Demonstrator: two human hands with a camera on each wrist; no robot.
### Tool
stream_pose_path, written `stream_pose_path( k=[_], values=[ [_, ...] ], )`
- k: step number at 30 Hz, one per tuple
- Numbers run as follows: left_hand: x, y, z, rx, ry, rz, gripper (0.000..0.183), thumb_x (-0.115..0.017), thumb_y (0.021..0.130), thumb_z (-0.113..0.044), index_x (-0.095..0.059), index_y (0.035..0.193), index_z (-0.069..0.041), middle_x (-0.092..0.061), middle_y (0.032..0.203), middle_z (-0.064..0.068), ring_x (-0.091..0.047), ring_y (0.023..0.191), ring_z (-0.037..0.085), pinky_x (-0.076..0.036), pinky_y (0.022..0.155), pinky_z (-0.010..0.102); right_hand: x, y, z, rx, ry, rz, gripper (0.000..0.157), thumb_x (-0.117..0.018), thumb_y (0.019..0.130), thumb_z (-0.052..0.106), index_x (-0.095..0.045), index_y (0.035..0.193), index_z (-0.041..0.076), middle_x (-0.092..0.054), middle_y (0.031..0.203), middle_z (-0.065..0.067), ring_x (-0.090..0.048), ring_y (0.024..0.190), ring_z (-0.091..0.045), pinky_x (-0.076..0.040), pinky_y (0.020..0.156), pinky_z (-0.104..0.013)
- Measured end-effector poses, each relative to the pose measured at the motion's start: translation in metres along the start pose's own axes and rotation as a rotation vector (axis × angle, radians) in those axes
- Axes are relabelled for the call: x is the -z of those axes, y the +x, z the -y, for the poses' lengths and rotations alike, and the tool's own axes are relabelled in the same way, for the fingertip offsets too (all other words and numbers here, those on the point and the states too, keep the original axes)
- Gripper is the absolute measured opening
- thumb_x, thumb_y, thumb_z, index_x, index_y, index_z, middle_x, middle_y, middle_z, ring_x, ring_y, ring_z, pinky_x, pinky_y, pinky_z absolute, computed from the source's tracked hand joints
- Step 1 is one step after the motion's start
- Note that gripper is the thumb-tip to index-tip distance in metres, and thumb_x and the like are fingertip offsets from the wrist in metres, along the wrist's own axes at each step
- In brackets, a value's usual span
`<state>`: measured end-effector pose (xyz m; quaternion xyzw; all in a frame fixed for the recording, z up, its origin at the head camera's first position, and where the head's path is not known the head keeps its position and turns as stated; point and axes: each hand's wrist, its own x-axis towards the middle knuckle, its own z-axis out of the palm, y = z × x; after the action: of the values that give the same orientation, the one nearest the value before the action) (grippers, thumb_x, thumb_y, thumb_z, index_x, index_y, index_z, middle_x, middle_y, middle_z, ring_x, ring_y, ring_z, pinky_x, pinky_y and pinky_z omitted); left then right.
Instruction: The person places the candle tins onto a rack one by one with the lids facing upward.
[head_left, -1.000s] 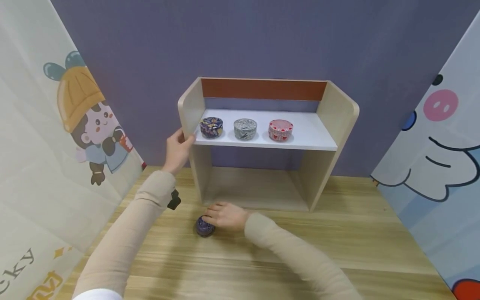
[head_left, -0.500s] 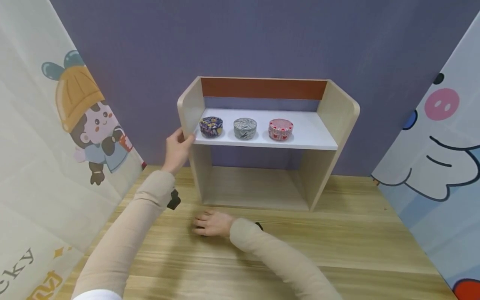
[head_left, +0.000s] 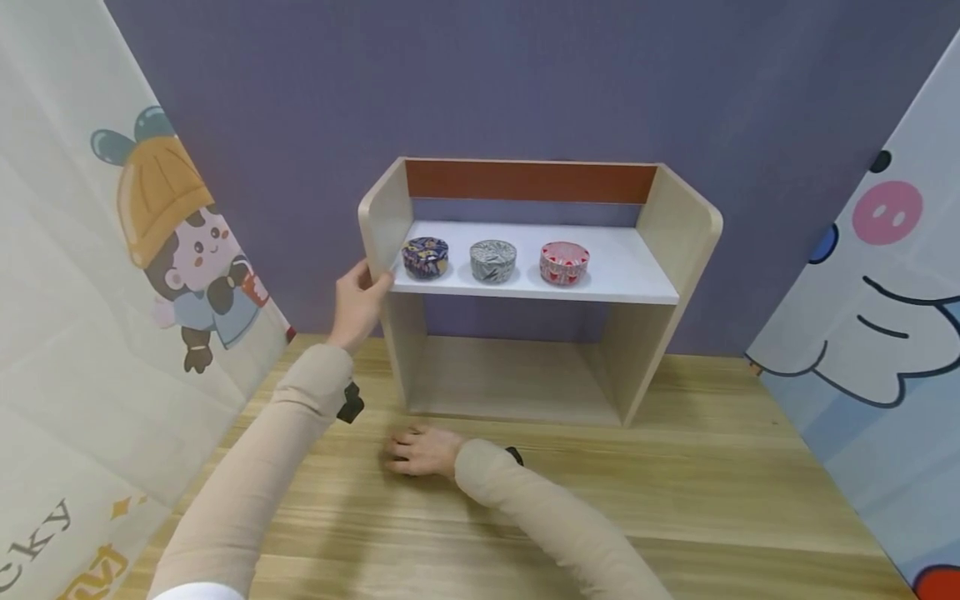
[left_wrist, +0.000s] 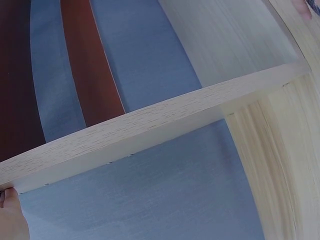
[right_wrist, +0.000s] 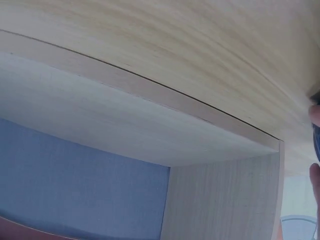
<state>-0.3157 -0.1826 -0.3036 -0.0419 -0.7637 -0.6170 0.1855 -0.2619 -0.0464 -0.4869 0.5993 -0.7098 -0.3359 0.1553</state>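
Observation:
My left hand (head_left: 358, 305) pinches the left side panel of a small wooden shelf (head_left: 622, 254), at the height of its white upper board. On that board stand three round tins in a row: a dark floral tin (head_left: 425, 257), a grey leaf-patterned tin (head_left: 492, 262) and a pink tin with red hearts (head_left: 564, 263). In front of the shelf, my right hand (head_left: 424, 451) lies low over the tabletop, its fingers round a dark blue tin (right_wrist: 316, 137). The head view hides that tin under the hand; only a sliver shows in the right wrist view.
The shelf stands on a wood-grain table (head_left: 720, 467) against a purple-grey backdrop (head_left: 525, 75). Printed cloth panels with cartoon figures flank the table, one on the left (head_left: 67, 350) and one on the right (head_left: 892, 333).
My right hand has moved left and slightly toward me, over the dark tin, which it now covers and grips. My left hand keeps its place on the shelf panel.

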Motion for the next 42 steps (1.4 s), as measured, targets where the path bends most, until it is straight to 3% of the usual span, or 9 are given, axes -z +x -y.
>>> stream_pose_path(
  k=[8,28,34,42],
  values=[
    [-0.0008,0.001,0.0,-0.006,-0.005,-0.017,0.049,-0.054,0.088,-0.014,-0.043,0.135,-0.006,-0.049,0.133,0.018,-0.052,0.117,0.027,-0.044,0.1,0.035,-0.0006,0.0031,0.0016,-0.015,-0.046,-0.074,0.037,-0.036,0.094,0.03,-0.043,0.129,0.038,-0.043,0.137,0.013,-0.043,0.123,-0.008,-0.044,0.096,-0.022],
    [0.0001,-0.0017,-0.0043,-0.006,-0.008,0.002,0.049,-0.053,0.09,-0.013,-0.041,0.136,-0.007,-0.048,0.135,0.017,-0.05,0.119,0.027,-0.043,0.101,0.035,0.0034,0.0051,0.0004,0.002,-0.002,0.01,0.038,-0.052,0.09,0.027,-0.044,0.127,0.036,-0.042,0.138,0.012,-0.04,0.125,-0.009,-0.043,0.097,-0.023],
    [-0.0013,0.0005,0.0015,-0.012,-0.005,0.0,0.048,-0.053,0.089,-0.014,-0.043,0.135,-0.007,-0.049,0.134,0.017,-0.052,0.117,0.027,-0.043,0.101,0.035,0.0031,0.0062,0.0024,-0.007,0.007,0.035,0.034,-0.044,0.094,0.03,-0.043,0.127,0.038,-0.041,0.137,0.014,-0.038,0.126,-0.008,-0.043,0.097,-0.022],
    [-0.0006,0.0006,0.0018,-0.016,-0.013,-0.003,0.048,-0.053,0.089,-0.014,-0.042,0.136,-0.007,-0.049,0.134,0.017,-0.051,0.118,0.027,-0.043,0.1,0.035,0.0052,0.0016,-0.0009,-0.042,-0.038,-0.06,0.031,-0.045,0.093,0.026,-0.049,0.123,0.032,-0.049,0.128,0.011,-0.048,0.114,-0.007,-0.047,0.089,-0.019]
  ],
)
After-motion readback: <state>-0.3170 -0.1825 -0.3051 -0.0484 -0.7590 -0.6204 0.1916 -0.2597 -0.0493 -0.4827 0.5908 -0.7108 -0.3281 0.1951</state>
